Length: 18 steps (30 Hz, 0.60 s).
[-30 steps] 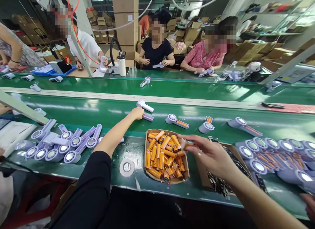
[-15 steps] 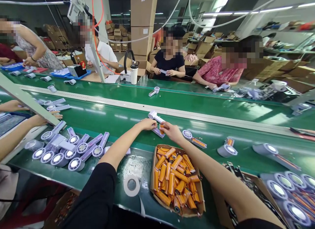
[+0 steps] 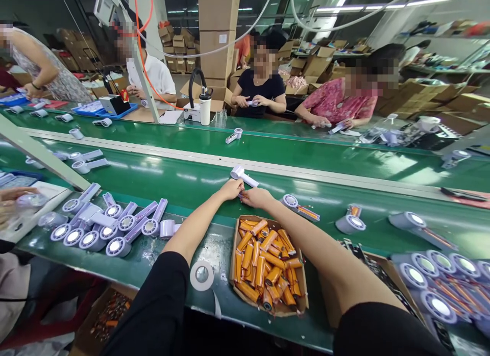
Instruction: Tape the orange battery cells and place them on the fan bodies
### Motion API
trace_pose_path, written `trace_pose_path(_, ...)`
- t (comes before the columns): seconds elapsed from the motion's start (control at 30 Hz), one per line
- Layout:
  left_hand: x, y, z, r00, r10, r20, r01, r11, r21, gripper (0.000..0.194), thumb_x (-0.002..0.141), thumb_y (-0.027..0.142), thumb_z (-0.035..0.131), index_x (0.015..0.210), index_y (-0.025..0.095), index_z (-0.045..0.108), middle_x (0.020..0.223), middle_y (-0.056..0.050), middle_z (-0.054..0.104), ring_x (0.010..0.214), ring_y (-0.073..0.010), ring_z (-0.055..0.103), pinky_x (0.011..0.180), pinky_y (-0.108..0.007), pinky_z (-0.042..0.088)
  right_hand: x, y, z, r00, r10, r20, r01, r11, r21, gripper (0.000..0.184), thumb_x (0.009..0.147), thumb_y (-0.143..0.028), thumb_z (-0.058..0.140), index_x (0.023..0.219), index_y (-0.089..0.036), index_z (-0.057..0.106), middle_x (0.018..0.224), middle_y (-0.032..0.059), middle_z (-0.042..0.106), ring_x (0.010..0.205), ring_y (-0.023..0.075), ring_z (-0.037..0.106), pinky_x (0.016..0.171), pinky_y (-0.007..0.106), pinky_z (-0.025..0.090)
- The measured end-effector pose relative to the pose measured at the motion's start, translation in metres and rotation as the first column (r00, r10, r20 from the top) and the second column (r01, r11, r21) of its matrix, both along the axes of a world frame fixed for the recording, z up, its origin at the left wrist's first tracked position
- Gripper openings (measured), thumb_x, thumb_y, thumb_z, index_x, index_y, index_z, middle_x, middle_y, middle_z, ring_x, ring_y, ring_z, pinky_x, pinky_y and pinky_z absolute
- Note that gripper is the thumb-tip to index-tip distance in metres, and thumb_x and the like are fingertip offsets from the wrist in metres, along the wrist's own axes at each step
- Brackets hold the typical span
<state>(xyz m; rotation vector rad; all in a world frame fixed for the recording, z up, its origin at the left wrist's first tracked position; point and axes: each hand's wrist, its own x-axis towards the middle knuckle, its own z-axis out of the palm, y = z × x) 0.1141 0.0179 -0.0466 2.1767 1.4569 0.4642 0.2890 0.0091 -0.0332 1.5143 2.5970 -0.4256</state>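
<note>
My left hand [image 3: 231, 189] and my right hand [image 3: 257, 198] meet over the green belt, both with fingers closed. Between the fingertips a sliver of a lilac handheld fan housing shows; the rest of it is hidden under my hands. Whatever my right fingers pinch is out of sight. Just beyond them lies another lilac handheld fan [image 3: 247, 177]. To the right, an opened fan [image 3: 291, 201] has orange and red parts in its handle. Nearest my forearms is a cardboard box [image 3: 232, 274] of orange wrapped batteries [image 3: 264, 259].
A roll of white tape [image 3: 202, 275] lies left of the box. Lilac fans [image 3: 118, 246] are piled at the left, more opened fans [image 3: 436, 305] at the right. A slanted metal post [image 3: 46, 152] stands at the left. Several co-workers sit across the belt [image 3: 172, 177].
My hands have come closer together, and the orange battery seen in my right fingers is now hidden. The view has shifted slightly. The neighbour's hands at the left have drawn back.
</note>
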Motion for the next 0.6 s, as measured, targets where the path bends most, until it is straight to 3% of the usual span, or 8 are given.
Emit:
trace_pose_path(0.07, -0.001, -0.014, 0.012, 0.998, 0.063, 0.002, -0.063, 0.997, 0.044, 0.025, 0.098, 0.013, 0.049, 0.116, 0.016, 0.066, 0.125, -0.014, 0.072, 0.126, -0.0267, 0.059, 0.113, -0.044, 0.046, 0.002, 0.013, 0.010, 1.000, -0.012, -0.015, 0.011, 1.000, -0.026, 0.029, 0.094, -0.046, 0.072, 0.112, -0.027, 0.083, 0.102, 0.0067, 0.083, 0.099, 0.0256, 0.076, 0.089, 0.029, 0.054)
trace_pose_path(0.13, -0.010, -0.044, 0.024, 0.992, 0.123, 0.006, -0.123, 0.986, 0.110, 0.035, 0.097, 0.012, 0.049, 0.130, 0.016, 0.062, 0.143, -0.017, 0.064, 0.139, -0.0290, 0.050, 0.121, -0.052, 0.039, 0.009, 0.028, 0.021, 0.996, -0.064, -0.054, 0.063, 0.998, -0.010, 0.032, 0.097, -0.047, 0.067, 0.117, -0.027, 0.082, 0.106, 0.0043, 0.083, 0.099, 0.0229, 0.075, 0.088, 0.026, 0.053)
trace_pose_path(0.23, -0.040, -0.122, 0.031, 0.996, 0.082, 0.027, -0.086, 0.977, 0.196, 0.034, 0.099, 0.017, 0.054, 0.132, 0.019, 0.063, 0.141, -0.013, 0.067, 0.136, -0.0256, 0.055, 0.120, -0.047, 0.043, 0.018, 0.044, 0.029, 0.971, -0.208, -0.119, 0.216, 0.974, 0.060, 0.045, 0.106, -0.038, 0.048, 0.138, -0.016, 0.071, 0.123, 0.0126, 0.079, 0.109, 0.0241, 0.073, 0.091, 0.028, 0.052)
trace_pose_path(0.33, -0.080, -0.225, 0.020, 0.990, -0.122, 0.064, 0.102, 0.962, 0.254, 0.020, 0.103, 0.029, 0.058, 0.117, 0.022, 0.071, 0.119, -0.007, 0.076, 0.118, -0.0206, 0.067, 0.109, -0.040, 0.053, 0.017, 0.047, 0.025, 0.945, -0.299, -0.133, 0.308, 0.950, 0.051, 0.042, 0.100, -0.031, 0.057, 0.132, -0.009, 0.073, 0.115, 0.0186, 0.080, 0.099, 0.0252, 0.074, 0.084, 0.030, 0.052)
trace_pose_path(0.43, -0.110, -0.315, 0.001, 0.986, -0.145, -0.085, 0.161, 0.960, 0.229, 0.030, 0.093, 0.045, 0.076, 0.116, 0.026, 0.072, 0.128, -0.006, 0.075, 0.127, -0.0256, 0.064, 0.111, -0.044, 0.054, 0.009, 0.039, 0.022, 0.940, -0.309, -0.145, 0.317, 0.948, 0.035, 0.035, 0.094, -0.025, 0.066, 0.122, -0.007, 0.076, 0.106, 0.0199, 0.081, 0.089, 0.0250, 0.075, 0.077, 0.030, 0.051)
trace_pose_path(0.53, -0.122, -0.363, -0.013, 0.958, -0.065, -0.278, 0.128, 0.968, 0.215, 0.051, 0.081, 0.049, 0.088, 0.124, 0.026, 0.071, 0.148, -0.009, 0.065, 0.136, -0.0341, 0.058, 0.110, -0.051, 0.056, -0.003, 0.022, 0.029, 0.940, -0.279, -0.197, 0.299, 0.951, 0.079, 0.041, 0.097, -0.020, 0.060, 0.133, -0.003, 0.068, 0.119, 0.0259, 0.077, 0.100, 0.0293, 0.074, 0.083, 0.033, 0.053)
trace_pose_path(0.6, -0.123, -0.372, -0.015, 0.942, -0.051, -0.331, 0.137, 0.961, 0.242, 0.041, 0.085, 0.040, 0.086, 0.119, 0.024, 0.072, 0.150, -0.009, 0.063, 0.135, -0.0333, 0.058, 0.111, -0.050, 0.056, -0.014, 0.003, 0.036, 0.945, -0.217, -0.243, 0.250, 0.962, 0.111, 0.044, 0.100, -0.020, 0.055, 0.140, -0.003, 0.063, 0.132, 0.0272, 0.072, 0.114, 0.0315, 0.072, 0.093, 0.036, 0.053)
